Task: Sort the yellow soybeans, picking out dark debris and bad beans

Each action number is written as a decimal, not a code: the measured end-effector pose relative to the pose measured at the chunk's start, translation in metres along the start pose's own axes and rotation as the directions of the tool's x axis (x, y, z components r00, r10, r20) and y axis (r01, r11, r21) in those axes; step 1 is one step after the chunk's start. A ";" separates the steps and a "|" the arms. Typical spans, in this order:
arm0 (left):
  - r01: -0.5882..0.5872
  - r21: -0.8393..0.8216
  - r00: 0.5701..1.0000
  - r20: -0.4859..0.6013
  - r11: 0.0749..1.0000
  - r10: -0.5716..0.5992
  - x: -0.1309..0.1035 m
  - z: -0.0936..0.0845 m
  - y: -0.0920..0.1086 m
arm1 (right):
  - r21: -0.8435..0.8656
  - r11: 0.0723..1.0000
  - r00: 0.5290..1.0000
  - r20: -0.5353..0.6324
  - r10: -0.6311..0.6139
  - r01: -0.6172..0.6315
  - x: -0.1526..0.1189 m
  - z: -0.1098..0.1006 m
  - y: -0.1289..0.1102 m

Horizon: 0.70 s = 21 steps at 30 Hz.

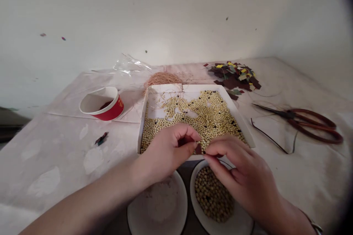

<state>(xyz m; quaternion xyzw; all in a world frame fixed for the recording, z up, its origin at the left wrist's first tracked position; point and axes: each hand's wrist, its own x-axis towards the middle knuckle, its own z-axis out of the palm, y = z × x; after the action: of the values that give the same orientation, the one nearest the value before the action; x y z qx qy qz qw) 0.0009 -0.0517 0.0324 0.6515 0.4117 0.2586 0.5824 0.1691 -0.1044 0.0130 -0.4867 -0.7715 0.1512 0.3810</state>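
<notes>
My left hand (173, 147) pinches a small dark reddish-brown piece (198, 149) between thumb and forefinger, over the front edge of a white tray (239, 117). Close on its right, my right hand (237, 169) has thumb and forefinger pressed together near the piece; what they hold is too small to make out. Many small pale yellow beads (190, 122) with a few black ones lie in the tray. Below my right hand stands a white bowl (194, 205) with larger brownish beads (212, 196). Left of it, under my left forearm, is another white bowl (162, 202).
A red and white paper cup (111, 110) stands at left, near small dark scraps (101, 138). Behind the tray lie copper-coloured strands (162, 78), clear plastic (129, 64) and a pile of coloured pieces (234, 75). Scissors (300, 119) and a dark bent strip (271, 139) lie right.
</notes>
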 end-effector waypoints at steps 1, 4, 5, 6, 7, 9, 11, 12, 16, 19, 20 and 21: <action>-0.013 0.011 1.000 0.012 1.000 0.013 -0.002 0.001 0.002 | 0.020 1.000 1.000 0.011 -0.011 0.010 -0.001 0.001 -0.002; -0.027 0.039 0.999 0.039 0.999 0.025 -0.006 0.003 0.006 | 0.049 0.999 1.000 0.008 -0.021 0.021 -0.002 0.005 -0.004; -0.022 0.043 0.999 0.043 0.999 0.020 -0.007 0.003 0.006 | 0.049 0.998 1.000 0.000 -0.024 0.024 -0.002 0.006 -0.003; -0.016 0.044 0.999 0.046 0.999 0.014 -0.007 0.003 0.007 | 0.046 0.999 1.000 -0.009 -0.021 0.022 -0.002 0.007 -0.002; -0.010 0.041 0.999 0.046 0.999 0.008 -0.007 0.003 0.007 | 0.041 0.999 1.000 -0.016 -0.016 0.017 -0.002 0.007 -0.001; 0.000 0.026 0.999 0.041 1.000 -0.001 -0.007 0.003 0.006 | 0.030 1.000 1.000 -0.019 -0.001 0.002 -0.001 0.007 0.000; 0.004 0.013 0.999 0.034 1.000 -0.005 -0.007 0.004 0.004 | 0.027 1.000 1.000 -0.013 0.004 -0.003 -0.001 0.006 0.000; 0.005 0.008 1.000 0.031 1.000 -0.005 -0.007 0.004 0.004 | 0.030 1.000 1.000 -0.009 -0.001 0.002 -0.001 0.006 0.000; 0.017 -0.009 1.000 0.019 1.000 -0.017 -0.006 0.004 0.004 | 0.056 0.998 1.000 0.002 -0.013 0.013 0.000 0.005 0.000; 0.023 -0.023 1.000 0.012 0.999 -0.023 -0.006 0.004 0.004 | 0.066 0.998 1.000 0.017 -0.008 0.007 0.000 0.005 0.000; 0.024 -0.025 1.000 0.015 0.999 -0.023 -0.006 0.004 0.004 | 0.065 0.998 1.000 0.018 -0.002 0.000 -0.001 0.004 0.001; 0.025 -0.024 0.999 0.020 0.999 -0.024 -0.006 0.004 0.004 | 0.064 0.998 1.000 0.019 0.009 -0.010 -0.001 0.004 0.001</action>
<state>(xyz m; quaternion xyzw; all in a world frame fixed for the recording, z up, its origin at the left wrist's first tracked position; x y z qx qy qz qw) 0.0015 -0.0589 0.0364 0.6418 0.4105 0.2499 0.5976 0.1669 -0.1038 0.0093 -0.4764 -0.7675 0.1823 0.3883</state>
